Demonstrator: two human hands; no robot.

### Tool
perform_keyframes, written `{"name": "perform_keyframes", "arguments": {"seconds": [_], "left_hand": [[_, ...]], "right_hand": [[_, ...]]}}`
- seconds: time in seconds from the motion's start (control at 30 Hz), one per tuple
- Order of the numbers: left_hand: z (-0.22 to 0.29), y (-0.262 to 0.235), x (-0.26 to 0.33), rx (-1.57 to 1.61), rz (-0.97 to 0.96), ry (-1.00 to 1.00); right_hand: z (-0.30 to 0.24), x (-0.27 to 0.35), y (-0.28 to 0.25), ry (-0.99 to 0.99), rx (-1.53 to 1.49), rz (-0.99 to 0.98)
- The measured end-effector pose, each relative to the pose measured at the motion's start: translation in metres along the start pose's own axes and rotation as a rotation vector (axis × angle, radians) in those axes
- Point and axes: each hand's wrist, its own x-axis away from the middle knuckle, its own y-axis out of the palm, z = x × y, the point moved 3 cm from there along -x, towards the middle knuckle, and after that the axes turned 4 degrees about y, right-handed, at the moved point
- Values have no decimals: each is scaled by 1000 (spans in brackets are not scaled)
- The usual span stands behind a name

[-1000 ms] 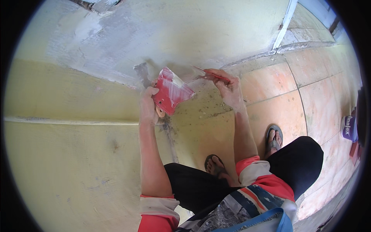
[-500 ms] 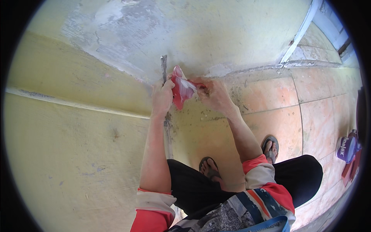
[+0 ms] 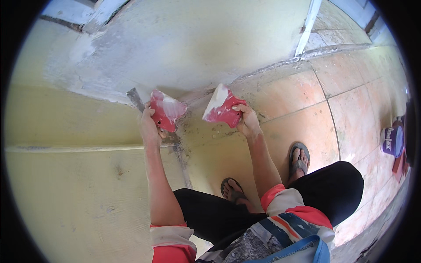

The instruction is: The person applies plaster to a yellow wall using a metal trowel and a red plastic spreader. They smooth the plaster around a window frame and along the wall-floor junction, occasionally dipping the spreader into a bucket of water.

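Note:
My left hand (image 3: 150,128) is closed on a red plastic putty spreader (image 3: 168,110) with white filler smeared over its face. A narrow scraper with a worn grey metal blade (image 3: 135,99) sticks up from the same hand; its handle is hidden. My right hand (image 3: 249,121) grips a second red putty spreader (image 3: 226,108) by its narrow end, thumb on top. A thick white band of filler lies along that spreader's wide edge. The two spreaders are apart, held up in front of the wall corner near the floor.
Pale grey patches of filler (image 3: 109,65) mark the yellowish wall ahead. A raised ledge (image 3: 79,149) runs along the left wall. Orange floor tiles (image 3: 294,103) with crumbs lie near the corner. At far right stands a purple and white tub (image 3: 392,141). My sandalled feet (image 3: 299,158) are below.
The spreaders, together half a second ago, are now separated. My left hand has moved left and down with its spreader and scraper; the right spreader now faces up, its filler showing.

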Motion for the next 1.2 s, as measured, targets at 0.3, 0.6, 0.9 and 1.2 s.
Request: {"name": "perform_keyframes", "arguments": {"seconds": [0.3,0.6,0.9,1.2], "left_hand": [[4,7,3,-62,11,-58],[4,10,0,-117,21,-40],[10,6,6,-100,19,-18],[4,-1,1,-61,-15,2]], "right_hand": [[-26,-93,-85,-371,217,653],[-26,-153,-108,-645,643,820],[48,-83,14,-788,579,649],[7,-110,-78,-762,375,705]]}}
